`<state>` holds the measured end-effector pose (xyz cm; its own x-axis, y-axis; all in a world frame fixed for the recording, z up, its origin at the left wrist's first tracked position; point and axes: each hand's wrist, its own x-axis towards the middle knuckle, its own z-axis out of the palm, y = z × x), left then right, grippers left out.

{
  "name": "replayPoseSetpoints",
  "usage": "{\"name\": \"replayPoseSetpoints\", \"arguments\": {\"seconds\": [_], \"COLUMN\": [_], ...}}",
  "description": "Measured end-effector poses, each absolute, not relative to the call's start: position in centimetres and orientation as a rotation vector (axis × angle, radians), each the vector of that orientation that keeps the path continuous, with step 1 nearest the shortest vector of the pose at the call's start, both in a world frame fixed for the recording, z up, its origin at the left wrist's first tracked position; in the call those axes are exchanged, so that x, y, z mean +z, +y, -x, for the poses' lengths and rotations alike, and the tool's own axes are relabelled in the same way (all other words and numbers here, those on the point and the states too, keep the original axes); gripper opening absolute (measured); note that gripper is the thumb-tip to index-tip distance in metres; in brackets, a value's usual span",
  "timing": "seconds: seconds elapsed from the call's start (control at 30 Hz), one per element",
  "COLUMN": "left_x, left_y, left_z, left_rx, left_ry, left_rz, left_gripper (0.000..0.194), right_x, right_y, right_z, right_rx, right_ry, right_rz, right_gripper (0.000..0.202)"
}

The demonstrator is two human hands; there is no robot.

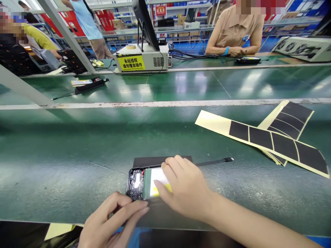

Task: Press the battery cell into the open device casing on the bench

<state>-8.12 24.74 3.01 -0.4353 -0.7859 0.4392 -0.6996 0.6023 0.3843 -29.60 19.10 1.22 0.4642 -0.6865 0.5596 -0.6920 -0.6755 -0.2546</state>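
Note:
An opened power bank lies on the green bench, its black housing showing a circuit board at the left end. Beside the board sits a flat battery with a green end and a white and yellow face. My right hand lies across the battery, fingers curled over the far side and thumb on the top. At the near left corner, my left hand has its fingers pressed together on a black sheet that shows behind and in front of the housing. A black cable extends right.
Strips of black stickers on yellow backing lie at the right. On the farther bench are another opened power bank, a test box with a yellow label and a monitor. A person sits opposite; others are at the left.

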Motion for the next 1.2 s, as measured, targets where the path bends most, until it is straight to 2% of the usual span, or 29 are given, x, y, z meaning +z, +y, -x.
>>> {"name": "replayPoseSetpoints", "arguments": {"seconds": [0.23, 0.4, 0.6, 0.97, 1.2], "left_x": [2.5, 3.0, 4.2, 4.1, 4.5], "left_y": [24.1, 24.6, 24.5, 25.0, 24.8], "left_z": [8.3, 7.2, 7.0, 6.9, 7.7], "left_rx": [0.029, 0.156, 0.441, 0.507, 0.534], "left_ry": [-2.377, -2.554, -2.664, -2.806, -2.703], "left_rz": [-1.088, -1.022, -0.935, -0.947, -0.891], "left_gripper": [0.016, 0.034, 0.022, 0.034, 0.033], "right_x": [1.4, 1.5, 1.8, 1.8, 1.9], "right_y": [19.1, 18.9, 18.8, 18.8, 18.8], "right_z": [29.6, 29.6, 29.6, 29.6, 29.6], "right_rx": [1.008, 1.005, 0.994, 0.984, 0.976], "right_ry": [-1.263, -1.283, -1.301, -1.306, -1.300], "right_rz": [-2.681, -2.670, -2.661, -2.653, -2.657], "right_gripper": [0.031, 0.030, 0.029, 0.030, 0.031]}}
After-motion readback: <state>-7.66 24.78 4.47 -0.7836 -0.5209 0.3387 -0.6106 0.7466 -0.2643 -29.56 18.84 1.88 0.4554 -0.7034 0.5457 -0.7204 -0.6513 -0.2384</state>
